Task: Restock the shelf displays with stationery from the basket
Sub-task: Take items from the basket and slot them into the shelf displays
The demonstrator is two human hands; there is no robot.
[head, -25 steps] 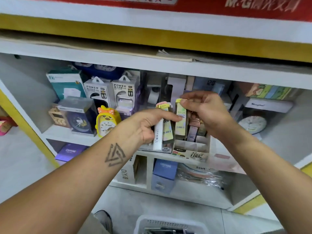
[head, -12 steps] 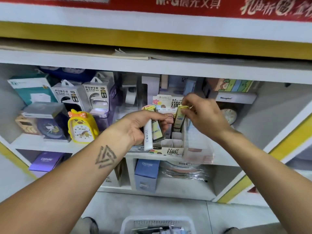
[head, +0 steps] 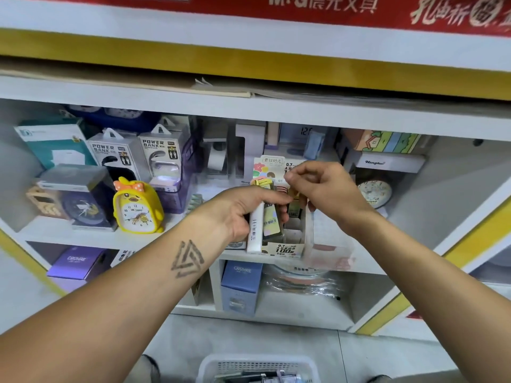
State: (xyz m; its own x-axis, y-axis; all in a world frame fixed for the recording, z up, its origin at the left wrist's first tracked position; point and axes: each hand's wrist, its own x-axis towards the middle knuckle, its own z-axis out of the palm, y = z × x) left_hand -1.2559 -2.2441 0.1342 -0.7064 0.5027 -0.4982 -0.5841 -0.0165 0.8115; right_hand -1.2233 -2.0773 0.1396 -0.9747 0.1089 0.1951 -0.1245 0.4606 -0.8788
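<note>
White basket (head: 210, 367) sits on the floor at the bottom edge. Left hand (head: 237, 210) grips a few lead-refill packs (head: 269, 219) over the display box (head: 284, 248) on the shelf; right hand (head: 327, 194) hangs just above with fingers curled, can't tell if it's pinching anything. Yellow chick clock (head: 137, 207) and power bank boxes (head: 163, 156) crowd the left behind.

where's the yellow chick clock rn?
Head view, left of centre: the yellow chick clock stands on the middle shelf, below the power bank boxes and left of the left hand.

The left hand (head: 237, 214) grips a bundle of pencil-lead packs (head: 262, 217) at the display box (head: 284, 248) on the shelf (head: 83, 236). The right hand (head: 329, 192) curls above the box, fingers (head: 293, 176) pinched. A white basket (head: 210, 366) sits on the floor below.
</note>
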